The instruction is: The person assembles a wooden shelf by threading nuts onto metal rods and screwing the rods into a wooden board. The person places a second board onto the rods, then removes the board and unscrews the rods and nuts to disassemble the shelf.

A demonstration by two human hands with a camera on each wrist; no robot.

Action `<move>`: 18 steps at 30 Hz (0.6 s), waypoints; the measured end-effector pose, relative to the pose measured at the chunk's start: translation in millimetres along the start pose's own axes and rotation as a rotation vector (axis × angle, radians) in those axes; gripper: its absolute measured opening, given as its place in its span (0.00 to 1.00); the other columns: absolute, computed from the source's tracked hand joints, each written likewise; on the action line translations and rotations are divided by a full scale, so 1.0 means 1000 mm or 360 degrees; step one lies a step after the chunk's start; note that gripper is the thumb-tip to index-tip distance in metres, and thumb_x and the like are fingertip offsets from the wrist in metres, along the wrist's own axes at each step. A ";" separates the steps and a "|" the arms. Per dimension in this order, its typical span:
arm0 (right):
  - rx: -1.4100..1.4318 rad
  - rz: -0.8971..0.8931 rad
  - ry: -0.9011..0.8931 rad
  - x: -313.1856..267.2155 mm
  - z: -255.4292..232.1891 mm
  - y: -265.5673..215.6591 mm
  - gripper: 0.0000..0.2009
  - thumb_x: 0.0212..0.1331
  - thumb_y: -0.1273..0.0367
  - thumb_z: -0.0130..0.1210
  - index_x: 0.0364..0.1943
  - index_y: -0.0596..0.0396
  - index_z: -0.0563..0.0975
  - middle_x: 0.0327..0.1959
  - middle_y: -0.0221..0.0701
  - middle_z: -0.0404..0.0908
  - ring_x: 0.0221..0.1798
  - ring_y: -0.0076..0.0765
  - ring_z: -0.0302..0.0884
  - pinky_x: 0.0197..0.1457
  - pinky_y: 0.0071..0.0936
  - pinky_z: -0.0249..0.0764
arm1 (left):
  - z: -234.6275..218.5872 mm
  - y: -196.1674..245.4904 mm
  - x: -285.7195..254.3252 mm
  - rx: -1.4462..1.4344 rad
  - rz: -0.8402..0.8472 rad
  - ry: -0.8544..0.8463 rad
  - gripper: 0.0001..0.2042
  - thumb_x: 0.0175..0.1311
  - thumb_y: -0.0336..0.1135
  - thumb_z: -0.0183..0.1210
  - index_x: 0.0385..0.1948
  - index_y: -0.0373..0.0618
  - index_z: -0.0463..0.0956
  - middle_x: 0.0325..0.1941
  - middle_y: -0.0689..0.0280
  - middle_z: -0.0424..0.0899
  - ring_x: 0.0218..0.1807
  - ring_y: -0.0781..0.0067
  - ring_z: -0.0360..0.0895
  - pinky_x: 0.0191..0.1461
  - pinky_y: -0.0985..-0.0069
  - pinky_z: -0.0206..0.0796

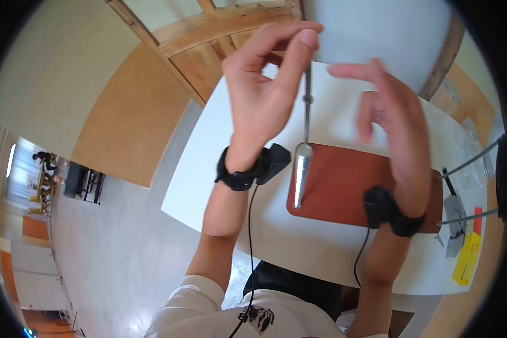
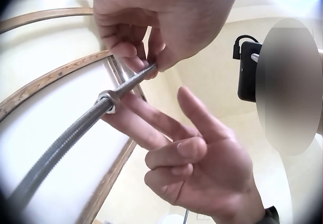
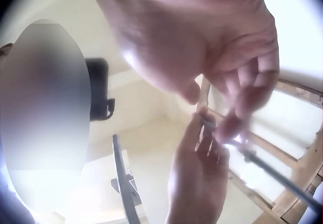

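Observation:
My left hand point(image 1: 267, 79) is raised and pinches the top end of a threaded metal rod point(image 2: 75, 128) between thumb and fingertips. The rod hangs roughly upright in the head view, with a nut point(image 2: 107, 102) partway down it. At its lower end is a shiny metal sleeve point(image 1: 301, 174), seen over the brown mat. My right hand point(image 1: 397, 112) is blurred, just right of the rod, and holds nothing. Its index and middle fingers point(image 2: 139, 123) stretch out and overlap the rod near the nut in the left wrist view; the other fingers bend loosely.
A brown mat point(image 1: 343, 183) lies on the white table point(image 1: 191, 186). Along the right side are a black pen-like item point(image 1: 449, 181), a grey crumpled item point(image 1: 455, 217) and a yellow object point(image 1: 466, 259). A wooden frame point(image 1: 225, 34) stands beyond the table. Cables run from both wrist cameras.

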State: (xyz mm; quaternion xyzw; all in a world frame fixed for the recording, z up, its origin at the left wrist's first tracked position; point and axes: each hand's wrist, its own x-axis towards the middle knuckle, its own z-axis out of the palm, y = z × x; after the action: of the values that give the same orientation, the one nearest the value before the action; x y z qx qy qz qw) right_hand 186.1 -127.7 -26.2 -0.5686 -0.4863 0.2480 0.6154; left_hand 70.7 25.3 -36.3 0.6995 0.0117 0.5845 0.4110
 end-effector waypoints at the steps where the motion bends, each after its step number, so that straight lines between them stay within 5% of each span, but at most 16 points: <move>1: 0.0019 -0.0011 -0.0020 -0.001 -0.007 -0.002 0.26 0.80 0.51 0.40 0.57 0.57 0.82 0.15 0.20 0.69 0.20 0.17 0.63 0.31 0.19 0.62 | -0.001 0.000 0.000 -0.0015 -0.0024 -0.0018 0.08 0.71 0.33 0.64 0.44 0.40 0.87 0.33 0.69 0.87 0.32 0.85 0.79 0.37 0.83 0.69; 3: -0.0053 -0.0107 0.0129 -0.003 -0.016 -0.002 0.28 0.80 0.50 0.38 0.54 0.57 0.84 0.12 0.19 0.59 0.19 0.17 0.60 0.30 0.19 0.58 | -0.002 0.000 0.001 0.0018 0.0018 -0.0036 0.08 0.71 0.34 0.64 0.44 0.40 0.87 0.33 0.69 0.86 0.32 0.84 0.79 0.36 0.83 0.69; 4: -0.0014 -0.0124 0.0184 0.001 -0.015 0.002 0.28 0.80 0.49 0.39 0.57 0.58 0.81 0.18 0.24 0.74 0.19 0.18 0.62 0.33 0.19 0.63 | -0.001 0.001 0.002 0.0016 0.0009 -0.0029 0.09 0.71 0.34 0.64 0.44 0.40 0.87 0.33 0.69 0.86 0.32 0.84 0.79 0.36 0.83 0.68; 5: -0.0012 -0.0125 0.0187 0.003 -0.010 0.005 0.28 0.80 0.49 0.39 0.57 0.58 0.81 0.18 0.24 0.74 0.19 0.18 0.62 0.33 0.19 0.63 | 0.000 0.002 0.001 0.0009 -0.0002 -0.0025 0.09 0.71 0.35 0.64 0.44 0.40 0.87 0.33 0.68 0.86 0.32 0.83 0.79 0.36 0.83 0.68; 7: 0.0039 -0.0122 0.0243 0.005 0.005 0.006 0.28 0.79 0.49 0.39 0.63 0.59 0.77 0.36 0.35 0.87 0.21 0.19 0.66 0.38 0.19 0.68 | 0.000 0.003 0.001 0.0014 -0.0002 -0.0026 0.09 0.71 0.35 0.65 0.44 0.40 0.87 0.33 0.68 0.86 0.33 0.83 0.80 0.36 0.82 0.69; 8: -0.0043 -0.0093 0.0147 0.002 0.007 0.007 0.29 0.79 0.49 0.39 0.67 0.59 0.73 0.53 0.41 0.86 0.23 0.19 0.70 0.43 0.19 0.70 | 0.000 0.003 0.001 0.0016 0.0002 -0.0025 0.09 0.71 0.36 0.65 0.44 0.40 0.87 0.33 0.68 0.86 0.33 0.83 0.80 0.36 0.82 0.69; 11: -0.0055 0.0117 -0.0033 -0.008 0.023 -0.006 0.29 0.79 0.49 0.39 0.67 0.59 0.73 0.54 0.42 0.86 0.23 0.19 0.72 0.41 0.18 0.70 | 0.001 0.000 0.001 -0.0004 0.0020 -0.0024 0.10 0.71 0.36 0.65 0.43 0.40 0.87 0.33 0.67 0.86 0.34 0.82 0.81 0.36 0.82 0.69; 12: -0.0102 0.0064 0.0015 -0.008 0.028 -0.005 0.28 0.80 0.51 0.39 0.64 0.59 0.76 0.39 0.36 0.87 0.20 0.18 0.67 0.35 0.16 0.66 | 0.001 -0.001 0.001 -0.0026 0.0031 -0.0029 0.10 0.71 0.36 0.65 0.43 0.40 0.87 0.33 0.67 0.86 0.34 0.82 0.81 0.36 0.82 0.69; 13: -0.0101 0.0070 0.0013 -0.007 0.016 -0.004 0.28 0.80 0.51 0.39 0.64 0.59 0.76 0.39 0.36 0.87 0.20 0.18 0.67 0.35 0.16 0.66 | 0.002 -0.001 0.000 -0.0026 0.0025 -0.0027 0.10 0.71 0.36 0.65 0.43 0.40 0.87 0.33 0.67 0.86 0.34 0.82 0.81 0.36 0.82 0.69; 15: -0.0034 -0.0067 -0.0202 -0.002 -0.019 -0.005 0.25 0.80 0.53 0.40 0.60 0.61 0.79 0.22 0.25 0.76 0.17 0.16 0.59 0.29 0.16 0.60 | 0.002 0.002 0.000 0.0023 0.0023 -0.0026 0.10 0.71 0.36 0.64 0.43 0.40 0.87 0.33 0.67 0.86 0.33 0.82 0.81 0.36 0.82 0.69; 16: -0.0091 -0.0131 -0.0047 -0.005 -0.021 -0.004 0.24 0.80 0.55 0.40 0.57 0.62 0.80 0.14 0.19 0.61 0.18 0.15 0.55 0.29 0.18 0.57 | 0.001 0.002 0.000 0.0028 0.0020 -0.0020 0.10 0.71 0.36 0.64 0.43 0.40 0.87 0.33 0.67 0.86 0.33 0.82 0.81 0.36 0.82 0.69; 18: -0.0078 -0.0154 0.0064 -0.003 -0.020 0.002 0.24 0.80 0.56 0.40 0.58 0.63 0.79 0.17 0.21 0.67 0.19 0.15 0.57 0.30 0.18 0.58 | 0.003 0.003 -0.001 0.0065 0.0012 -0.0031 0.09 0.72 0.35 0.64 0.43 0.40 0.87 0.33 0.68 0.87 0.33 0.82 0.81 0.36 0.82 0.69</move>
State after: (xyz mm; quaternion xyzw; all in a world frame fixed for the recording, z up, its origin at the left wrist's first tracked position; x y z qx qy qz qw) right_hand 203.2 -138.5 -26.9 -0.5641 -0.5068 0.1946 0.6222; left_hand 71.5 21.8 -35.3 0.7134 0.0169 0.5789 0.3945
